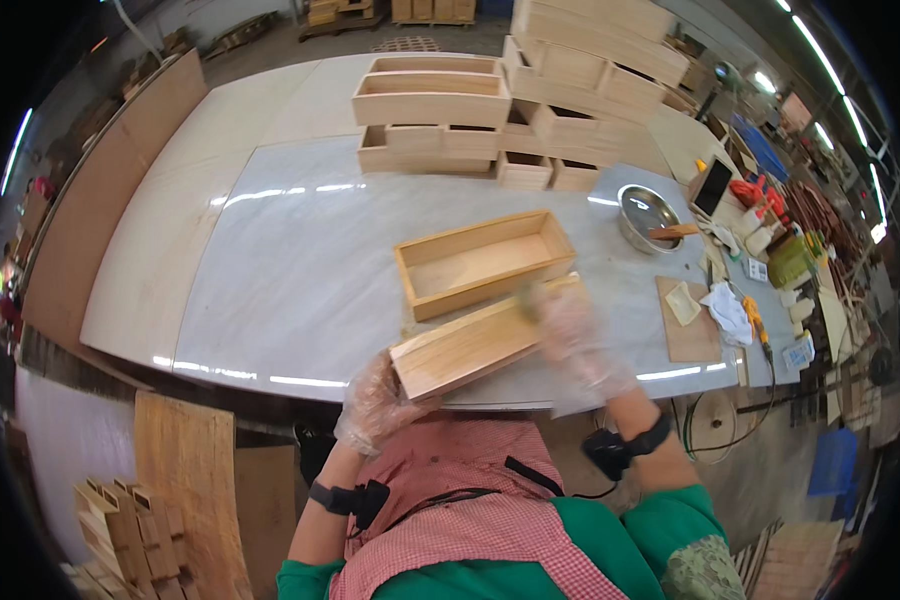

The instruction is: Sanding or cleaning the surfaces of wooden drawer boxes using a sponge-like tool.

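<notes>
A light wooden box point(475, 345) lies tilted at the table's front edge, a long side face turned up. My left hand point(372, 405), in a clear plastic glove, is closed round its left end. My gloved right hand point(573, 335), blurred by motion, is at the box's right end. Its fingers press a greenish pad point(530, 300), too smeared to make out well, on the wood. Just beyond lies an open-topped wooden box point(485, 265) of yellower, wet-looking wood, with nothing inside.
Wooden boxes point(430, 100) stand stacked at the back. On the right are a metal bowl point(650, 215) with a wooden-handled brush or tool point(674, 231), a brown board point(685, 335), a white cloth point(728, 313) and a dark-screened device point(711, 187). More wooden pieces point(135, 530) sit low at left.
</notes>
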`<state>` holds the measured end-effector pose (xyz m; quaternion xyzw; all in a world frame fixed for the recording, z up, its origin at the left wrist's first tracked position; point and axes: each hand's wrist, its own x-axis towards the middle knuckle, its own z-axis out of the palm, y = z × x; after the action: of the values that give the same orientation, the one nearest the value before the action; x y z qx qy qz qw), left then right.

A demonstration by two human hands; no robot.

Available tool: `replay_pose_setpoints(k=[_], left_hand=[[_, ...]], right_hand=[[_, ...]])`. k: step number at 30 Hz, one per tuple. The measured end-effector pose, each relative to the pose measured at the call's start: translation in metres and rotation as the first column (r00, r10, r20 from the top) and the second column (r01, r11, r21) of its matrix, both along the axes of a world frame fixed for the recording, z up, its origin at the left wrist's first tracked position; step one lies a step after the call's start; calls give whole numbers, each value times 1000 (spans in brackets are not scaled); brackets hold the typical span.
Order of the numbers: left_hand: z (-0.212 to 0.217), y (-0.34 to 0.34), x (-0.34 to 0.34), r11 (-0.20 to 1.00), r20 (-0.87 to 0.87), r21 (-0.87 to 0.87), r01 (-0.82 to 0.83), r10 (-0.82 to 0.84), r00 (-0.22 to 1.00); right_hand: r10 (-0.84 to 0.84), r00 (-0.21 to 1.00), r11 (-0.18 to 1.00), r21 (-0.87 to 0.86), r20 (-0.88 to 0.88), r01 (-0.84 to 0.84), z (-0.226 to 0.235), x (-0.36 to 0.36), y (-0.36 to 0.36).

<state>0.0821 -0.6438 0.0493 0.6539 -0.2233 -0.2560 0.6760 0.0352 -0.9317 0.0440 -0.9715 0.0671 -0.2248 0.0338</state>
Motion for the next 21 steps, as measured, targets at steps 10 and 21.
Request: replay_pose_setpoints(k=[10,21], left_hand=[[-31,19,14,989,-164,131,-66,87,983],[2,13,9,959,275,283,-13,-68,959]], right_hand=[[644,713,765,234,-279,-600,89,-8,158],[517,808,853,93,-284,-513,101,-9,152]])
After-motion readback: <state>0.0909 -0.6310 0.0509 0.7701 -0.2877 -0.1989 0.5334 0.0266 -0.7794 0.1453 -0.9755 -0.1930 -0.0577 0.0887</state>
